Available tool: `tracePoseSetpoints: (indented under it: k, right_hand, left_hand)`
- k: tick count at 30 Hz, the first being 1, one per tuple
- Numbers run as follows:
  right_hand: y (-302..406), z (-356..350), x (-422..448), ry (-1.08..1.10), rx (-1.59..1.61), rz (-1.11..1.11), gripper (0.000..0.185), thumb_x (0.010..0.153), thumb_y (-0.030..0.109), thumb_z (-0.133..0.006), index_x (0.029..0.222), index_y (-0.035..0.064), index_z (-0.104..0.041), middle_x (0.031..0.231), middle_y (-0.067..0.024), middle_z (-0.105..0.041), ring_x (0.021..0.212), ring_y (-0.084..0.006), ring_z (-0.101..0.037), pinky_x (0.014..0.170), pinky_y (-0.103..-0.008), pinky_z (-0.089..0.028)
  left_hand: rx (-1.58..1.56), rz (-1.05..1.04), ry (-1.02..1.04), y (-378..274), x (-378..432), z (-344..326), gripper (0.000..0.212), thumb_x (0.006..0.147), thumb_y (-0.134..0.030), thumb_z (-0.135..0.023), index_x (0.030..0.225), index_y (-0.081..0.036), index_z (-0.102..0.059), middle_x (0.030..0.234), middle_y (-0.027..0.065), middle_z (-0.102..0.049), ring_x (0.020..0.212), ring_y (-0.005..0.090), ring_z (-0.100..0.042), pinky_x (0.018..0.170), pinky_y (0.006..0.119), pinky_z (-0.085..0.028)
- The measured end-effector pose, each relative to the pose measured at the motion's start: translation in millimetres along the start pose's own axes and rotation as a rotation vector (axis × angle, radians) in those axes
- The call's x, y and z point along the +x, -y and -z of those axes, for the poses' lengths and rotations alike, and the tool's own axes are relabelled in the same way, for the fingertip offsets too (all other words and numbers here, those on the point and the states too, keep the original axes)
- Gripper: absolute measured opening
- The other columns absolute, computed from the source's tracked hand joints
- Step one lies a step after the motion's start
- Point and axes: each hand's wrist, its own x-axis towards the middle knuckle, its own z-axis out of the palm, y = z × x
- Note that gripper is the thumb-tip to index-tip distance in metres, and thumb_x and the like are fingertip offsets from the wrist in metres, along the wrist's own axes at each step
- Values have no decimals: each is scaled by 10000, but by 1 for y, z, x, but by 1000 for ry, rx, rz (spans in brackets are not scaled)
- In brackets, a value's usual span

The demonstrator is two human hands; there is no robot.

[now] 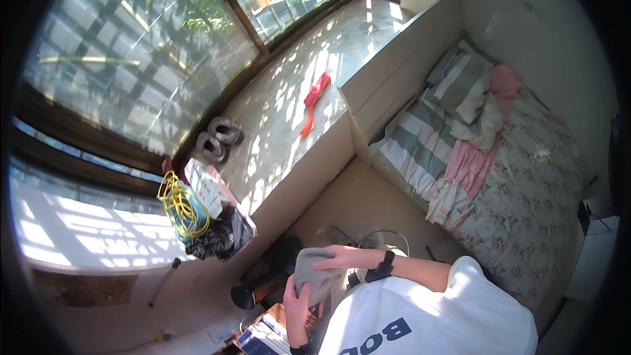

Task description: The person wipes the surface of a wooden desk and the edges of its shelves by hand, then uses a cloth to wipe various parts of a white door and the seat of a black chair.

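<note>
A grey folded cloth [311, 276] is held between my two hands, in front of my chest. My left hand [297, 305] grips its lower left side, with the thumb and fingers pressed on the cloth. My right hand [340, 258] holds its upper right edge, thumb on top; a black band is on that wrist. A red brush with a long handle [317, 91] lies on the sunlit window ledge beyond the hands. A pair of grey slippers [219, 138] stands farther left on the same ledge.
Left, a bin or box holds a black plastic bag [222, 234] and a coiled yellow cable [185, 207]. A bed with a floral cover [527, 187] is on the right. Books [259, 333] lie below my left hand. The ledge's front edge [305, 167] runs diagonally ahead.
</note>
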Motion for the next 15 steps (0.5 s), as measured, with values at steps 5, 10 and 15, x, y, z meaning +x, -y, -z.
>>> tracePoseSetpoints:
  k: [5,10,15]
  right_hand:
    - [30,37,10,-220,66,96,515,1002,278,-660,1421,2,-544,1319,-56,-638,1197,-132,-566,1045,-294,-457]
    - [61,78,47,-419,86,113,443,990,200,-657,1379,4,-580,1239,-50,-670,1101,-113,-606,969,-285,-497]
    - [94,133,81,-609,-110,176,401,961,147,-652,1332,1,-610,1164,-32,-684,1037,-110,-620,919,-285,-514]
  left_hand:
    - [172,-142,170,1,76,-11,436,955,-125,-647,1356,4,-535,1196,102,-657,1075,173,-618,964,311,-487]
    - [128,-259,205,-46,135,2,318,976,3,-559,1294,-3,-581,1206,92,-670,1127,157,-637,990,293,-492]
    - [-51,-473,-126,-111,177,56,258,935,36,-549,1180,1,-619,1012,90,-676,915,165,-646,873,287,-520]
